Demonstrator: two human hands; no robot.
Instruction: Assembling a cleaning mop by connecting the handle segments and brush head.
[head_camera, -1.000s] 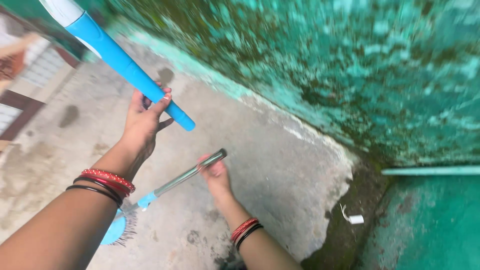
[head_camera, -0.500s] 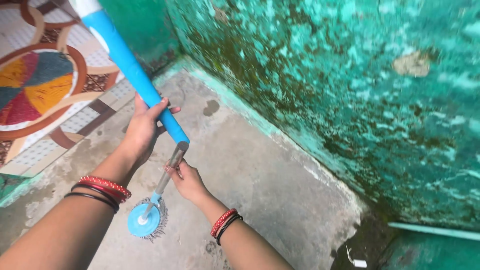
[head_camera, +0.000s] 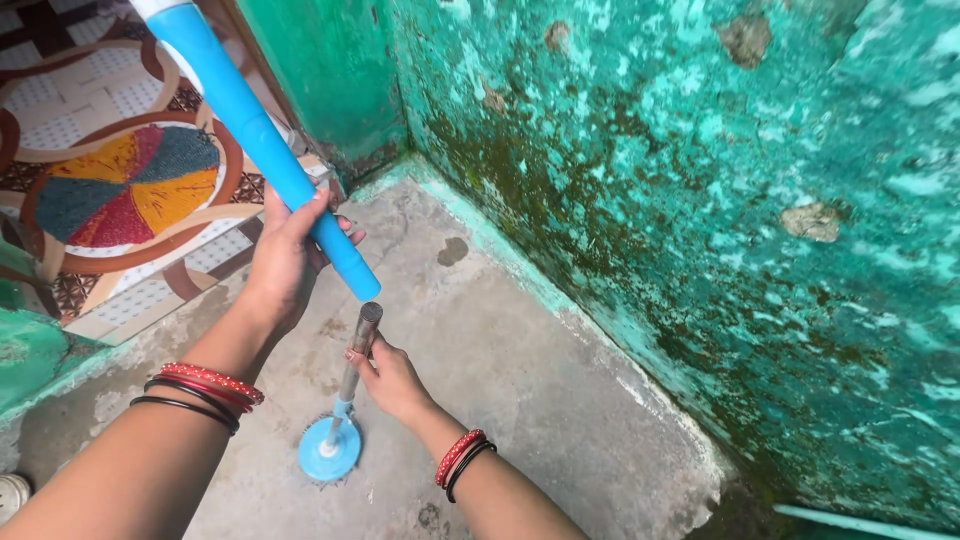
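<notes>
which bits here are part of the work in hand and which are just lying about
In hand:
- long blue plastic tube, left hand
- grey metal rod on round blue disc base, right hand

Lying about:
- colourful patterned floor tiles
- pale pipe along wall

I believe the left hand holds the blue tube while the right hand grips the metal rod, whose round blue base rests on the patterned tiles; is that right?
Not quite. The head view shows the round blue base resting on the bare concrete floor, not on the patterned tiles, which lie further back. The rest stands: the left hand holds the blue tube and the right hand grips the metal rod.
</notes>
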